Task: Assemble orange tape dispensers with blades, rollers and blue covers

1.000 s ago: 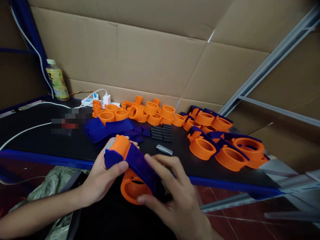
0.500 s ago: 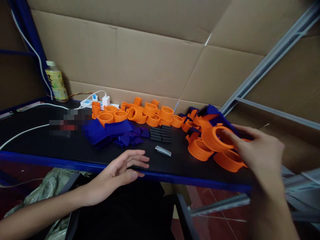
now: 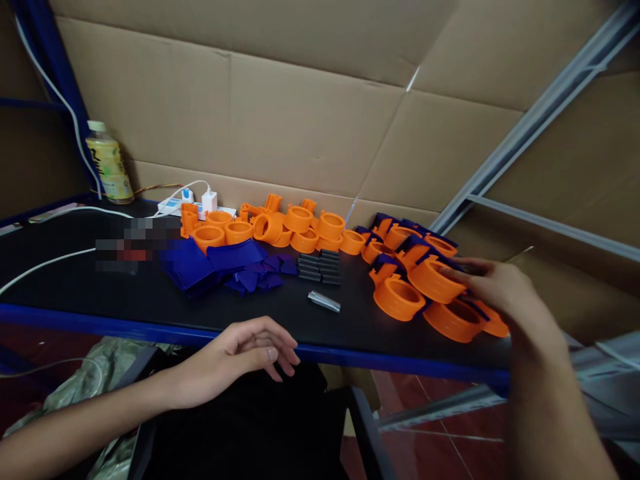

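Observation:
My right hand (image 3: 500, 293) reaches over the right end of the black table (image 3: 75, 287), its fingers closed on an orange ring with a blue piece attached (image 3: 434, 277). That part sits among several similar orange-and-blue assemblies (image 3: 400, 297). My left hand (image 3: 245, 350) hovers at the table's blue front edge, fingers loosely apart and holding nothing. A small silver metal piece (image 3: 324, 301) lies on the table just beyond it.
A row of plain orange rings (image 3: 280, 227) runs along the back. Loose blue pieces (image 3: 220, 263) and a stack of black bars (image 3: 320, 265) lie mid-table. A bottle (image 3: 107, 163), a power strip with chargers (image 3: 195, 200) and white cables sit at the left. Cardboard walls stand behind.
One second ago both hands held the orange-and-blue part near my lap. My right hand carried it to the pile at the right and lowered it there; my left hand let go and drew back to the edge.

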The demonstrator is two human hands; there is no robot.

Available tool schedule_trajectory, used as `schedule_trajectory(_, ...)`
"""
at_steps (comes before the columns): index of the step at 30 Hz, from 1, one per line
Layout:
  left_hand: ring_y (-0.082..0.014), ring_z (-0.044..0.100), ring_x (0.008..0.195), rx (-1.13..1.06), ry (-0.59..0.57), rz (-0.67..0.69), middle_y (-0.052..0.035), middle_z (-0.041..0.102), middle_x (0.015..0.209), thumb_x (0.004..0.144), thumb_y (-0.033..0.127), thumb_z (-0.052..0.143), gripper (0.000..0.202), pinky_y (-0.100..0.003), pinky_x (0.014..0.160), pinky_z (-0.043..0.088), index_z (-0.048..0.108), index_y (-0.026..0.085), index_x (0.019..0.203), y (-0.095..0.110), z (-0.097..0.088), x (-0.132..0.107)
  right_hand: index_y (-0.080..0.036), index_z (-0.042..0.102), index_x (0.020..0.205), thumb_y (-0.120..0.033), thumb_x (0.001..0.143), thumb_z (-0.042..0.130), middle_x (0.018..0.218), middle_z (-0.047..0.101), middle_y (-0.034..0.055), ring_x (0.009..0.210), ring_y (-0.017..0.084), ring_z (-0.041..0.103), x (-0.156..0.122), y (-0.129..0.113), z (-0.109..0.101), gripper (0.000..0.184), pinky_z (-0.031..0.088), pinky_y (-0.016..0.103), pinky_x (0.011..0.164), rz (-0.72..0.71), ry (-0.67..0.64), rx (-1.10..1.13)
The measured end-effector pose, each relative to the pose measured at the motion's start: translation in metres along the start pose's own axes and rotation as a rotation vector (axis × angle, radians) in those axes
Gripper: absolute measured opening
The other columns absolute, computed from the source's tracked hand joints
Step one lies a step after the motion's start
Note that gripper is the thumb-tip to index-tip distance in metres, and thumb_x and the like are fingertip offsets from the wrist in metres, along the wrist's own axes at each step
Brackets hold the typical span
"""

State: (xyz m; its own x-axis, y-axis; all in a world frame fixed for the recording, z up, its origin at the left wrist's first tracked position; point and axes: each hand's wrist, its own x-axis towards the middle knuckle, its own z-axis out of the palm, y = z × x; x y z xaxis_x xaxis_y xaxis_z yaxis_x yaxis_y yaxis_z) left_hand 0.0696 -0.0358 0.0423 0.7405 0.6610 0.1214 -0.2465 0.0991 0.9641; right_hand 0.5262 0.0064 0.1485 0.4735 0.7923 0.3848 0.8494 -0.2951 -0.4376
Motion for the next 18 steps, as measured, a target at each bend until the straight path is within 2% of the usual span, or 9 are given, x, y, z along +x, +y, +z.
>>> schedule_trajectory(3, -0.0245, 0.069, 0.099, 0.009, -0.03, -0.007, -0.0133, 0.073, 0.108, 0.095, 0.029, 0.06, 0.023, -0.038, 0.085, 0.055, 0.068, 0.018, 0.114, -0.001, 0.0, 0.0, -0.014, 0.075, 0.117, -0.062, 0.074, 0.07, 0.095, 0.073, 0.0158, 0.077, 0.025, 0.064, 0.001, -0.004, -0.004, 0.064, 0.044, 0.039, 0.074, 0.08, -0.098, -0.064)
schedule_trajectory(7, -0.0249, 0.069, 0.099, 0.028, -0.047, -0.03, -0.0137, 0.073, 0.109, 0.095, 0.031, 0.06, 0.024, -0.039, 0.085, 0.055, 0.068, 0.018, 0.114, -0.002, 0.0, 0.001, -0.014, 0.074, 0.119, -0.06, 0.069, 0.076, 0.103, 0.073, 0.0175, 0.083, 0.026, 0.066, 0.004, -0.002, -0.008, 0.068, 0.044, 0.039, 0.077, 0.067, -0.131, -0.005)
schedule_trajectory(11, -0.0252, 0.07, 0.097, 0.026, -0.037, -0.049, -0.0136, 0.073, 0.108, 0.095, 0.033, 0.06, 0.025, -0.041, 0.084, 0.055, 0.069, 0.018, 0.113, -0.001, 0.0, 0.001, -0.012, 0.072, 0.122, -0.063, 0.073, 0.071, 0.107, 0.073, 0.0195, 0.091, 0.028, 0.068, 0.004, -0.007, -0.013, 0.071, 0.045, 0.038, 0.077, 0.08, -0.125, -0.041)
schedule_trajectory(13, -0.0248, 0.07, 0.096, 0.035, -0.035, -0.054, -0.0133, 0.073, 0.107, 0.095, 0.034, 0.06, 0.025, -0.04, 0.084, 0.055, 0.069, 0.018, 0.112, -0.001, 0.001, 0.002, -0.008, 0.072, 0.122, -0.063, 0.08, 0.062, 0.111, 0.072, 0.0222, 0.097, 0.029, 0.068, 0.006, -0.023, -0.014, 0.069, 0.045, 0.039, 0.079, -0.025, -0.027, -0.126)
schedule_trajectory(15, -0.0245, 0.07, 0.095, 0.044, -0.036, -0.056, -0.0129, 0.073, 0.106, 0.095, 0.034, 0.06, 0.025, -0.039, 0.084, 0.055, 0.069, 0.018, 0.111, -0.001, 0.001, 0.002, -0.004, 0.07, 0.124, -0.061, 0.087, 0.052, 0.115, 0.07, 0.0235, 0.105, 0.028, 0.066, 0.013, -0.048, -0.012, 0.07, 0.043, 0.038, 0.082, -0.225, 0.007, -0.212)
schedule_trajectory(16, -0.0244, 0.07, 0.095, 0.047, -0.037, -0.053, -0.0128, 0.074, 0.106, 0.095, 0.034, 0.06, 0.025, -0.039, 0.083, 0.055, 0.069, 0.018, 0.111, -0.001, 0.001, 0.002, -0.003, 0.068, 0.126, -0.06, 0.089, 0.046, 0.118, 0.069, 0.023, 0.107, 0.026, 0.065, 0.02, -0.063, -0.008, 0.071, 0.042, 0.037, 0.082, -0.343, -0.045, -0.248)
schedule_trajectory(18, -0.0242, 0.07, 0.095, 0.051, -0.042, -0.057, -0.0128, 0.073, 0.106, 0.095, 0.034, 0.06, 0.025, -0.038, 0.083, 0.055, 0.069, 0.017, 0.111, -0.002, 0.0, 0.002, 0.001, 0.068, 0.124, -0.057, 0.091, 0.033, 0.117, 0.07, 0.0192, 0.103, 0.021, 0.066, 0.038, -0.095, 0.007, 0.075, 0.042, 0.035, 0.08, -0.472, -0.254, -0.311)
